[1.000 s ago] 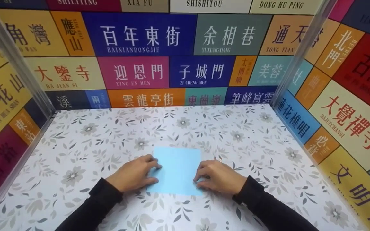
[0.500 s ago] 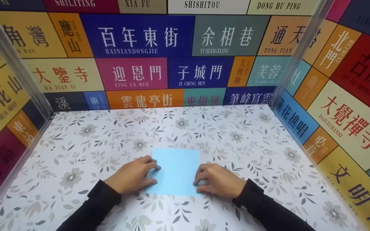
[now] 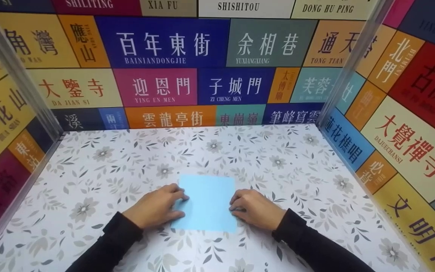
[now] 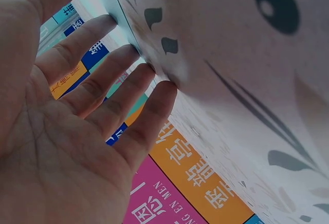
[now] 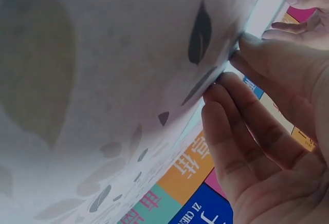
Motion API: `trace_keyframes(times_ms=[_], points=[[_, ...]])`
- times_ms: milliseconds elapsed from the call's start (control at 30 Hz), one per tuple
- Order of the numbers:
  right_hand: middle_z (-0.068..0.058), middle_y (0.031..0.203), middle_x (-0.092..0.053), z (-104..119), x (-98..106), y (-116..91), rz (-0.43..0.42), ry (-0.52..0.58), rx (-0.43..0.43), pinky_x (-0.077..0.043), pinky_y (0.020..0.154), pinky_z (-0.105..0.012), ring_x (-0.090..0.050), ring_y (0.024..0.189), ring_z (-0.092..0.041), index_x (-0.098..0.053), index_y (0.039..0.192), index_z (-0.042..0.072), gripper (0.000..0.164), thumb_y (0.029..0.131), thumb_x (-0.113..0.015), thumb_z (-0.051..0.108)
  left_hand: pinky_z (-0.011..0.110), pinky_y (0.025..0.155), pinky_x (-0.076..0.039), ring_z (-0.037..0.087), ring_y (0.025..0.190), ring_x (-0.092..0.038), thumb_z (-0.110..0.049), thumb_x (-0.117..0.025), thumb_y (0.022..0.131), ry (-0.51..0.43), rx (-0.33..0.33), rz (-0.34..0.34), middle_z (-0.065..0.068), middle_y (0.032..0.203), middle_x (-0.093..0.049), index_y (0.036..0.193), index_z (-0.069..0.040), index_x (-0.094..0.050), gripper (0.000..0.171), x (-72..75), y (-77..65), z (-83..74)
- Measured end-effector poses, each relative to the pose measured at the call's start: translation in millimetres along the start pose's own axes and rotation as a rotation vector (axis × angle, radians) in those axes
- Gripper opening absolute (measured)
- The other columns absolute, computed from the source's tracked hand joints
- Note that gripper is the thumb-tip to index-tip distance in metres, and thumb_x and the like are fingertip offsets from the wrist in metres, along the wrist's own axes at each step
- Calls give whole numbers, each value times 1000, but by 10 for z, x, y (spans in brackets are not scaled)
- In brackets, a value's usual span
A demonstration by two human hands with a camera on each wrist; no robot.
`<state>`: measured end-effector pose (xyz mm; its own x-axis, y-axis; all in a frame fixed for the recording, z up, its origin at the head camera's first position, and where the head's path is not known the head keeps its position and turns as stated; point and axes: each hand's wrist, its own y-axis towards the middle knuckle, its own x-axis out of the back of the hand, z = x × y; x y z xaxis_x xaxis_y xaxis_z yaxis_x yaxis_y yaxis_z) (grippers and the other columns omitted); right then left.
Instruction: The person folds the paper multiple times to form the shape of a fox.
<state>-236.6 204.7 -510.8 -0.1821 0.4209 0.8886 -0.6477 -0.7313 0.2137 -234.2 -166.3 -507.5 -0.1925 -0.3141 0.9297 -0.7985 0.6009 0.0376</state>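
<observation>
A square sheet of light blue paper [image 3: 208, 202] lies flat on the table in the head view. My left hand [image 3: 156, 206] rests at its left side, thumb and fingertips touching the sheet near that edge. In the left wrist view, the fingers of this left hand [image 4: 97, 90] are spread and gently bent against the surface. On the opposite side, my right hand [image 3: 258, 208] has its fingertips at the paper's right edge. The right wrist view shows the right hand [image 5: 267, 121] with loosely bent fingers, thumb and index tips close together beside the paper's edge.
The table [image 3: 127, 151] has a white cover with grey flowers and leaves. Colourful panels with printed place names, such as a blue panel [image 3: 162, 43], wall it in at the back and both sides. Clear strips [image 3: 338, 71] run down the corners.
My right hand has shifted slightly up along the paper's right edge, uncovering its lower right corner. The left hand and the sheet have stayed in place.
</observation>
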Motion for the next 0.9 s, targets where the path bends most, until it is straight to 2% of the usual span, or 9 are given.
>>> trace_keyframes(times_ms=[267,433,600,733,900], points=[[-12,114,-85,-20,-8,19,-16,25,-4,-71,100,-37,-84,106,-26,-92,106,4,9,99,-89,1,55,107,-67,33,124,-78,-35,-88,105,50,-23,-48,13,140,-76,139,-12,-82,41,17,34,4],[-11,114,-86,-34,0,21,-3,23,-7,-71,100,-37,-84,107,-26,-92,107,4,9,100,-88,1,53,97,-70,32,113,-80,-32,-88,105,88,28,-113,11,128,-79,132,-10,-83,36,41,112,14],[-10,110,-85,-40,28,47,7,43,-6,-71,97,-34,-84,104,-24,-91,107,3,9,100,-88,0,53,88,-71,33,101,-79,-25,-91,102,136,83,-192,12,117,-78,125,-5,-84,31,86,268,74],[-8,107,-85,-53,32,70,9,51,-2,-71,94,-31,-84,100,-22,-91,106,4,8,100,-87,-1,53,86,-69,33,99,-76,-25,-92,101,173,118,-192,14,111,-77,121,-2,-84,32,103,416,130],[-6,107,-84,-54,-8,75,2,38,-21,-71,96,-33,-82,101,-19,-91,107,7,8,101,-87,2,54,92,-68,37,104,-75,-30,-92,102,208,167,-153,18,117,-78,119,-1,-86,34,89,572,151]])
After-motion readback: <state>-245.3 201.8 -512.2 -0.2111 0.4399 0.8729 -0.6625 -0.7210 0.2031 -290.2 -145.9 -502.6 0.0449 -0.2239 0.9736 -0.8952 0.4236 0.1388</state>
